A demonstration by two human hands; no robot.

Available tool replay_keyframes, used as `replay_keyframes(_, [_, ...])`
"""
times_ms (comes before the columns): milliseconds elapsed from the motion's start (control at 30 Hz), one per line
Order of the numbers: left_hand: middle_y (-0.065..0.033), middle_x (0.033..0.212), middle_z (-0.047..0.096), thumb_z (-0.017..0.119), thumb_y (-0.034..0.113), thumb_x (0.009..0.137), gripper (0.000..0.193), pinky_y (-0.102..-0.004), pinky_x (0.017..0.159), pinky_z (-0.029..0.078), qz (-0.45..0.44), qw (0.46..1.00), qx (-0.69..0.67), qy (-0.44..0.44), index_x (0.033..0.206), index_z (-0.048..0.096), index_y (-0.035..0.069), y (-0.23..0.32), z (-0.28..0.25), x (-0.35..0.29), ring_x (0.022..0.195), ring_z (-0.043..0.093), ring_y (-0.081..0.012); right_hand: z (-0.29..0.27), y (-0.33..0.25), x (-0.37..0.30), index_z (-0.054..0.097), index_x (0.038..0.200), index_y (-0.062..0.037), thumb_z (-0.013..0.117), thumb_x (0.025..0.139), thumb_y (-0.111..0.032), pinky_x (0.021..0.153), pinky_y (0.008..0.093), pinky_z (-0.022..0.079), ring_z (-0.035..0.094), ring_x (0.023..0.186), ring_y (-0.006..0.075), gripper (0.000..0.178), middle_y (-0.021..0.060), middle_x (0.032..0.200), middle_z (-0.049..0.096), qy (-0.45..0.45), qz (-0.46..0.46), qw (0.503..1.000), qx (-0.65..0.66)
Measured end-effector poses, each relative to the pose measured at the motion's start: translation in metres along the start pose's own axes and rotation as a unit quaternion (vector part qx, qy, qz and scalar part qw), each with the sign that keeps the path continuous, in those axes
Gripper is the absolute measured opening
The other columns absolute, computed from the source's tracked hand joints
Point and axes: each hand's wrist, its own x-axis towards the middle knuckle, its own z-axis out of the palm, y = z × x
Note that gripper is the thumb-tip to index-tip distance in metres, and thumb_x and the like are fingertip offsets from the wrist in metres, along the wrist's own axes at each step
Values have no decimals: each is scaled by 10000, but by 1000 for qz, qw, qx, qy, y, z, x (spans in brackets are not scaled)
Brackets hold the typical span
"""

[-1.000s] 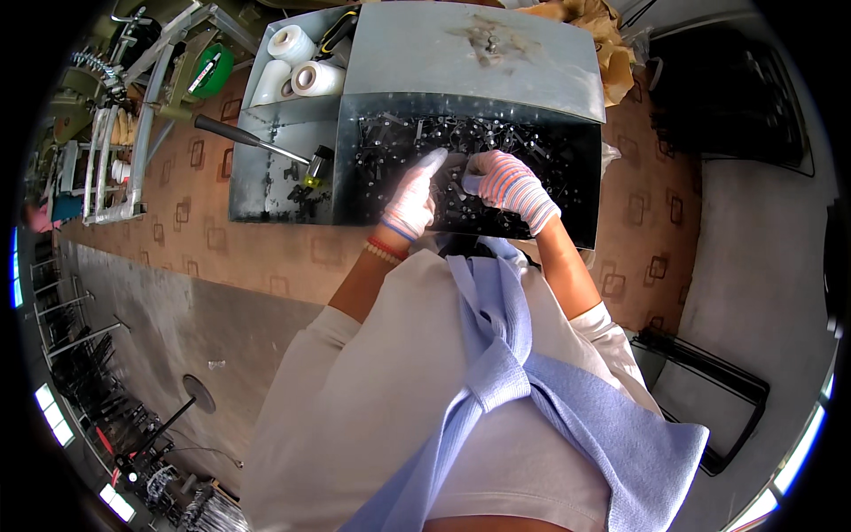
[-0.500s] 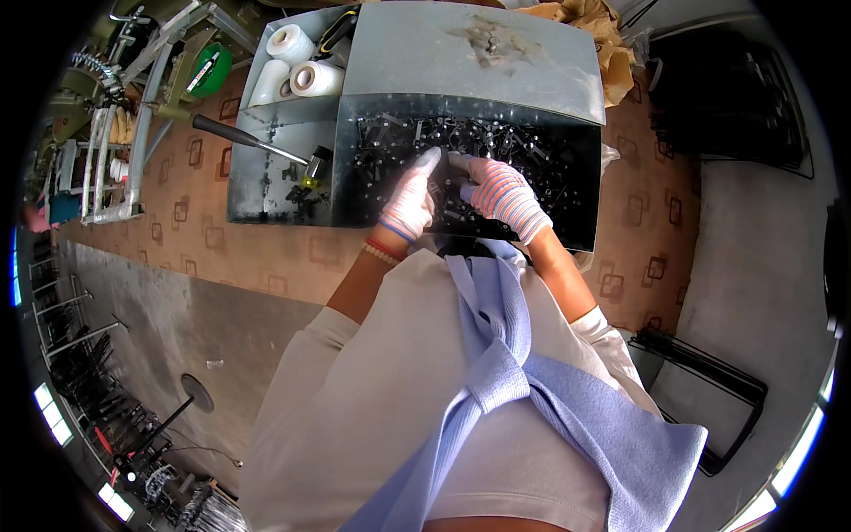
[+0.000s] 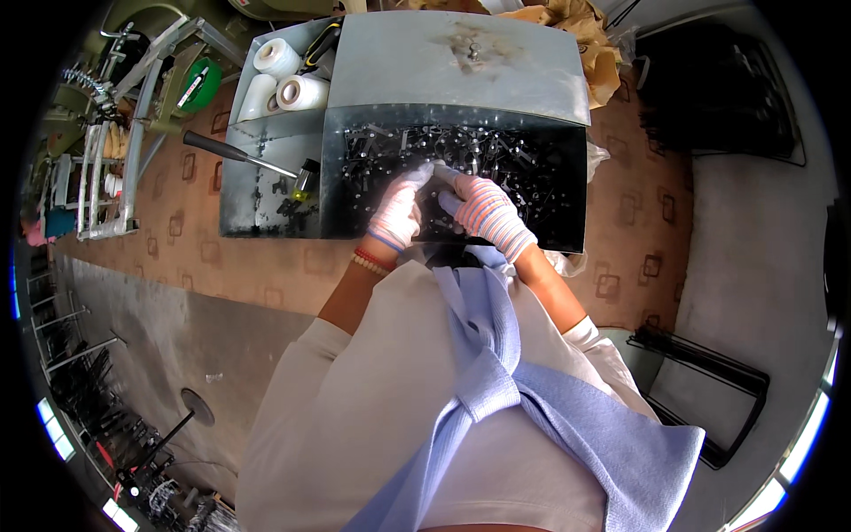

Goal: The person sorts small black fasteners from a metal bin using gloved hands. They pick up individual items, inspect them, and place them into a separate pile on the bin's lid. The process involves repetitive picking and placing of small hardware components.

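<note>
Both my hands wear striped knit gloves and meet over a metal bin [image 3: 589, 199] full of small black metal parts [image 3: 532, 164]. My left hand [image 3: 400, 209] reaches in with its thumb and fingertips pinched together. Beside it, my right hand [image 3: 484, 211] bends its fingers inward, the fingertips touching those of the left. Whatever sits between the fingertips is too small and dark to make out. Left of the bin, a mallet [image 3: 217, 146] with a dark handle and a black and yellow head lies across a side compartment [image 3: 257, 197], with a few black bits near its head.
Rolls of white film [image 3: 302, 92] and a black and yellow tool [image 3: 323, 44] fill the upper left compartment. A grey metal lid [image 3: 408, 66] covers the bin's far part. Brown paper [image 3: 603, 71] lies behind it; black frames [image 3: 709, 390] rest at right. A metal rack [image 3: 133, 151] stands left.
My hands have drawn together, so the fingertips that were slightly apart now touch. The whole view has shifted a little, with the bin lower and further left in it.
</note>
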Motion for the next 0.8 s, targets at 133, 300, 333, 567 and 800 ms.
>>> replay_keyframes(133, [22, 700, 564, 544, 238, 801, 191, -159, 295, 239, 10, 998, -57, -13, 941, 592, 117, 1, 4, -2, 434, 433, -38, 3, 23, -5, 464, 1161, -143, 451, 807, -209, 486, 308, 434, 533, 470, 189, 360, 105, 584, 564, 69, -60, 995, 49])
replay_keyframes(300, [-54, 906, 606, 516, 214, 817, 234, -232, 528, 483, 18, 988, -139, -58, 992, 559, 65, -14, -7, 16, 766, 583, -138, 0, 46, -20, 530, 1081, -94, 453, 807, -199, 463, 290, 417, 502, 445, 166, 304, 93, 552, 544, 142, -51, 980, 127])
replay_keyframes(333, [-53, 896, 607, 513, 212, 819, 230, -256, 569, 488, 14, 988, -139, -58, 989, 559, 64, -15, -9, 18, 757, 586, -147, 2, 50, -23, 559, 1028, -82, 462, 804, -185, 444, 272, 402, 469, 423, 144, 264, 82, 535, 525, 159, -43, 969, 183])
replay_keyframes(567, [-49, 847, 608, 492, 197, 835, 203, -309, 624, 502, 6, 987, -144, -69, 969, 557, 58, -16, -16, 24, 727, 595, -175, 19, 77, -27, 561, 1010, -71, 475, 811, -137, 461, 236, 390, 475, 469, 115, 227, 62, 574, 536, 200, -26, 954, 223])
replay_keyframes(800, [-53, 830, 611, 488, 193, 836, 197, -317, 622, 502, 7, 988, -143, -63, 959, 556, 54, -15, -15, 24, 713, 596, -183, 11, 63, -27, 562, 1008, -129, 428, 806, -258, 690, 362, 454, 570, 742, 311, 274, 166, 785, 593, 196, -10, 979, -52])
